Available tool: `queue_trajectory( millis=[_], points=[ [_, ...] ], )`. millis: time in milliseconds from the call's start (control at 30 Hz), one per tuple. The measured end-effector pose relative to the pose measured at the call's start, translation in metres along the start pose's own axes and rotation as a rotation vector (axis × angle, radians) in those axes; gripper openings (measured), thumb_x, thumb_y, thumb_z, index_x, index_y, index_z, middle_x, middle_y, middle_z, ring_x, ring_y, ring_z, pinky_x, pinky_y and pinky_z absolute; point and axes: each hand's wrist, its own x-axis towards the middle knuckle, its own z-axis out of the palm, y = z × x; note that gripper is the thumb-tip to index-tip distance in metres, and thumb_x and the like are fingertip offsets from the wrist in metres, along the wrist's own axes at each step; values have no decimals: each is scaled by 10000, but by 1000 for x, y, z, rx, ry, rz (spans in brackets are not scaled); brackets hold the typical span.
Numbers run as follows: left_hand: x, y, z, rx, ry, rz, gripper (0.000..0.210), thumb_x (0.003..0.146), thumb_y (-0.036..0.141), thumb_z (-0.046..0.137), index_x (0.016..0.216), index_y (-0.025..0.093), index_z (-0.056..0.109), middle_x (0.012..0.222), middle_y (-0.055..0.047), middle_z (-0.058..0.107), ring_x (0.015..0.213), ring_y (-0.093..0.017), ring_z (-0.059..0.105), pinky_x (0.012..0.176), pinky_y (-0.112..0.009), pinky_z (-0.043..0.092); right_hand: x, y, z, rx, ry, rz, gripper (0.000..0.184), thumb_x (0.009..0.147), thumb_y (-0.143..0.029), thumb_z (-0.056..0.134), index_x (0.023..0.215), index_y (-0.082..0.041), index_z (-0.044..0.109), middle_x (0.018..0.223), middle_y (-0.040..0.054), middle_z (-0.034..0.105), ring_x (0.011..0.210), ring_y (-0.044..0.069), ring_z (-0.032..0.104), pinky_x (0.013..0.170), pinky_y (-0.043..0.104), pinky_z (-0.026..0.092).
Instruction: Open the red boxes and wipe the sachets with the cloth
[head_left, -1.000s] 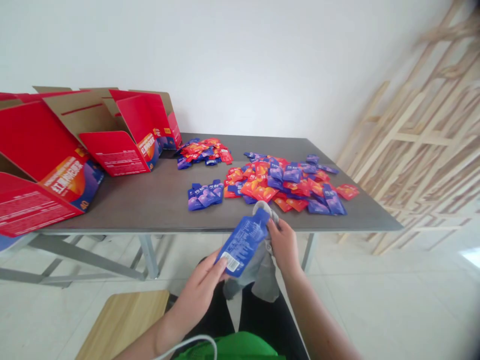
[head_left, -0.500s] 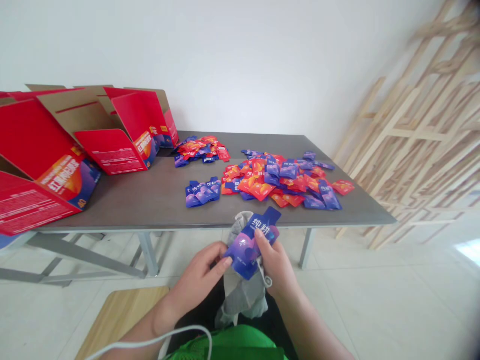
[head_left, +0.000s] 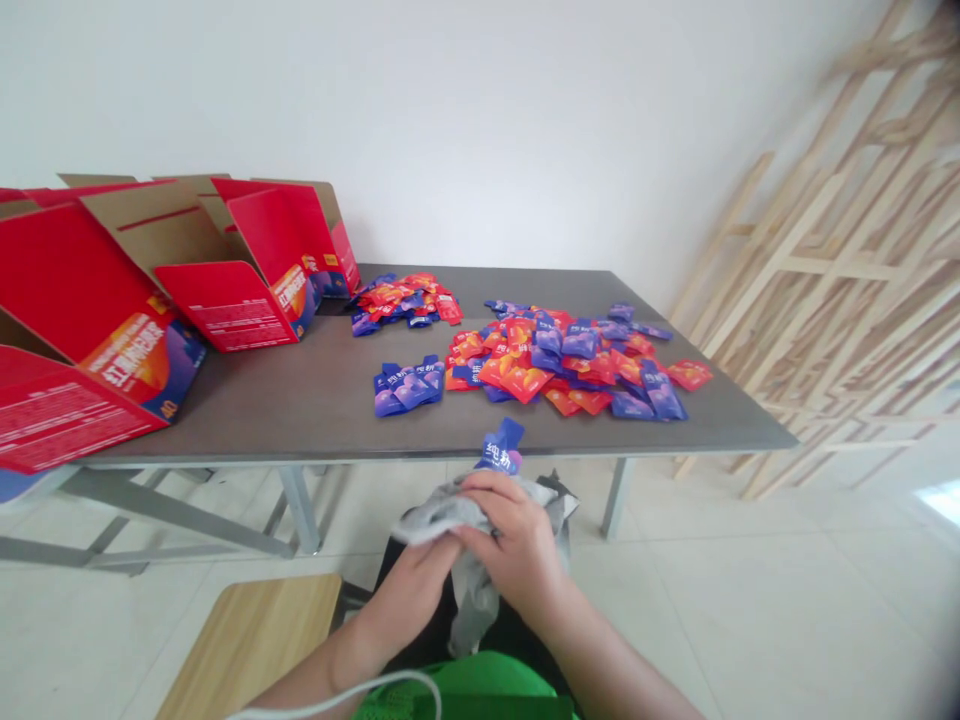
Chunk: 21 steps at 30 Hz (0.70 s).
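Observation:
A blue-and-purple pouch [head_left: 498, 450] with white lettering pokes out above my hands at the table's front edge. Around its lower part lies a grey cloth [head_left: 435, 512], bunched and hanging down over my lap. My right hand [head_left: 517, 535] is closed over the cloth, its fingers pressing it against the pouch. My left hand [head_left: 416, 590] is below, touching my right hand, with its fingers mostly hidden under the cloth at the covered lower end of the pouch.
A large heap of red and blue pouches [head_left: 555, 355] covers the table's right half. A smaller heap [head_left: 409, 300] lies behind, and several blue pouches [head_left: 409, 385] nearer. Open red cartons [head_left: 225, 300] stand left. A wooden stool [head_left: 255, 640] is below; wooden frames [head_left: 825, 260] lean right.
The grey cloth has come up over the lower part of the pouch, hiding most of it. My right hand has shifted from the bare pouch onto the cloth; my left hand has moved lower.

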Motion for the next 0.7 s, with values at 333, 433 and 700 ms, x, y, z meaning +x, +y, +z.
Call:
queue_trajectory(
  millis=[333,433,700],
  points=[
    [-11,-24,-13,-257,-70,-185,404,931,433,551,1267,226,639,1058,-64,729,1016,-244,636,934,-370,466,22,76,-36,-216,391,632,449,868,-588,522,735,-177,642,660,29,630,633,185,544,587,276,388],
    [21,-13,-26,-382,65,-142,402,895,447,601,1208,202,655,1100,-86,732,1070,-260,652,939,-381,487,17,75,-38,-108,417,647,490,861,-618,502,834,-160,672,723,42,656,668,185,539,597,272,388],
    [130,17,-77,7,57,-322,412,772,579,667,750,168,651,874,-115,774,810,-214,729,761,-324,560,21,68,-31,27,396,584,450,862,-576,529,857,-155,688,723,34,642,683,177,535,625,270,418]
  ],
)
